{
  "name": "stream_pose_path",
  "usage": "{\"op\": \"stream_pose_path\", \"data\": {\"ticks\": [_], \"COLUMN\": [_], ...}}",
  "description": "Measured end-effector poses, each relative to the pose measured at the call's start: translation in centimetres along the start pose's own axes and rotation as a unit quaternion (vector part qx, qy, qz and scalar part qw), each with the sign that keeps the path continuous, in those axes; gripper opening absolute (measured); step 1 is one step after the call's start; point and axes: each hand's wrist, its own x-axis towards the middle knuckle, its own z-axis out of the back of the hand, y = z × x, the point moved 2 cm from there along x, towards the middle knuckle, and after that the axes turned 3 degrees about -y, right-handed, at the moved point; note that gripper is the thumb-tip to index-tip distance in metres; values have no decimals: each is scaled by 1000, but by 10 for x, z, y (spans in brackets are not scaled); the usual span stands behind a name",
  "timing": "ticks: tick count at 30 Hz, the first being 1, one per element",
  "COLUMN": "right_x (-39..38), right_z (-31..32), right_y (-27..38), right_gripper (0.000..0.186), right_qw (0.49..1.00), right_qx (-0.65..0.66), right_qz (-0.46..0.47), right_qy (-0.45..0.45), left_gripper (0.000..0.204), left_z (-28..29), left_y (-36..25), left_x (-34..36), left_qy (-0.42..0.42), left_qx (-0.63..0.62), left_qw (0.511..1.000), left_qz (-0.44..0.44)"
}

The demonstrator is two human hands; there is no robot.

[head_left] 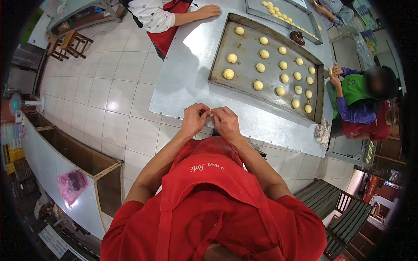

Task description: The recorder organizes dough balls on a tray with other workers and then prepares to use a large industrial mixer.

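Observation:
My left hand (195, 118) and my right hand (224, 121) meet at the near edge of the steel table (174, 87). Their fingers are pinched together around a small pale piece of dough (211, 110), mostly hidden by the fingertips. Just beyond them lies a worn metal tray (217, 78) holding several round balls of yellow dough (258, 85), spaced apart.
Co-workers stand at the table, upper left (156, 26), right (352, 95) and top right (339, 13). A second tray (257, 13), a dark lump (297, 38) and cloth (322, 132) rest on it. Stools (69, 43), a metal-sided cabinet (61, 165) and slatted bench (335, 213) stand around.

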Motion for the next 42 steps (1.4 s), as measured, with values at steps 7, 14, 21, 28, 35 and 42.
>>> {"op": "stream_pose_path", "data": {"ticks": [7, 14, 21, 28, 35, 42], "right_x": [2, 8, 13, 21, 23, 25], "right_z": [-3, -2, 2, 27, 32, 35], "right_y": [3, 7, -7, 9, 25, 52], "right_gripper": [18, 14, 13, 14, 14, 28], "right_qw": [997, 998, 996, 956, 992, 996], "right_qx": [-74, -65, 0, 197, 50, 35], "right_qz": [19, 13, -83, -216, -101, -69], "right_qy": [1, 9, -11, 18, 52, 43], "left_gripper": [16, 40, 36, 32, 31, 33], "left_z": [-3, -3, -5, -2, 10, 10], "left_y": [-13, -26, -6, -7, -13, -11], "left_x": [0, -5, -9, -11, -8, -6], "left_qy": [-30, -48, -38, 75, 142, 97], "left_qx": [66, 45, -62, -340, -404, -348], "left_qw": [997, 997, 997, 916, 854, 890], "left_qz": [-32, 29, 35, 198, 297, 278]}}
